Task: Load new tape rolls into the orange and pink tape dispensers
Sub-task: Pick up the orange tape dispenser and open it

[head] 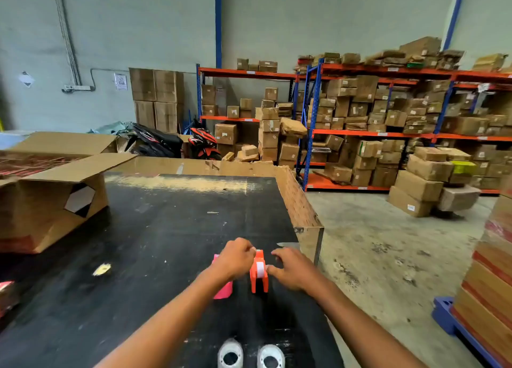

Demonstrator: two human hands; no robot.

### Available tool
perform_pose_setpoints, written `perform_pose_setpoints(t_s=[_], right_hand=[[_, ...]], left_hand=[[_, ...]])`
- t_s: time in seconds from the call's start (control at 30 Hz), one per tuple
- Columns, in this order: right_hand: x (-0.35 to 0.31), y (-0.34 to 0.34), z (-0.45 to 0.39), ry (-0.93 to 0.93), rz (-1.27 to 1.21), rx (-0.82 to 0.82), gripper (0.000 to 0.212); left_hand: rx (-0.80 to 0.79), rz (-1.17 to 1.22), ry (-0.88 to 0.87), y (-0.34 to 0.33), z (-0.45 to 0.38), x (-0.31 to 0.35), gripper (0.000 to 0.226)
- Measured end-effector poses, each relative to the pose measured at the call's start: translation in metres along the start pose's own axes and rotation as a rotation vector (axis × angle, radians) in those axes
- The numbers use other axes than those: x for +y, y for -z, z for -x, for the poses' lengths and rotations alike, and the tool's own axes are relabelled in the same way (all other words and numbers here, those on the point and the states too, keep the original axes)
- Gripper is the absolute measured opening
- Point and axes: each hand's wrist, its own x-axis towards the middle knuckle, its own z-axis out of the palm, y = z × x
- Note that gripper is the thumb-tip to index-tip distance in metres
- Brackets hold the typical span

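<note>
An orange tape dispenser [259, 276] stands upright on the black table [155, 229], with a white tape roll seated in it. My left hand [235, 259] grips its left side near the top, fingers pinched at the front end. My right hand [291, 268] touches its right side with thumb and fingers against the roll. A pink tape dispenser [223, 290] lies just left of the orange one, mostly hidden under my left wrist. Two clear tape rolls [230, 354] [271, 356] rest at the table's near edge.
A large open cardboard box [52, 201] sits on the table's left. A cardboard sheet [299, 204] lines the table's far and right edges. Shelving [388, 129] full of boxes stands beyond. A stacked pallet [487, 284] is at the right, concrete floor between.
</note>
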Motion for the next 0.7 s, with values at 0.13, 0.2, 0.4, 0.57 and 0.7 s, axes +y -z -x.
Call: perform_pose_setpoints(t_s=[0.13, 0.2, 0.4, 0.57, 0.7], right_hand=[[0.005, -0.034, 0.002, -0.112, -0.071, -0.041, 0.036], [0.005, -0.049, 0.001, -0.151, -0.146, -0.002, 0.038], [0.003, -0.049, 0.007, -0.034, -0.294, 0.225, 0.028], [-0.005, -0.041, 0.013, -0.046, -0.666, 0.229, 0.017], [-0.013, -0.031, 0.004, -0.118, -0.904, 0.215, 0.019]], left_hand=[[-0.049, 0.051, 0.149, -0.025, -0.002, -0.007, 0.034], [-0.018, 0.122, 0.167, -0.036, -0.007, -0.014, 0.032], [0.077, 0.417, 0.239, -0.044, -0.003, -0.011, 0.047], [0.092, 0.632, 0.197, -0.042, 0.000, -0.010, 0.031], [0.048, 0.500, 0.007, -0.037, 0.011, -0.012, 0.033]])
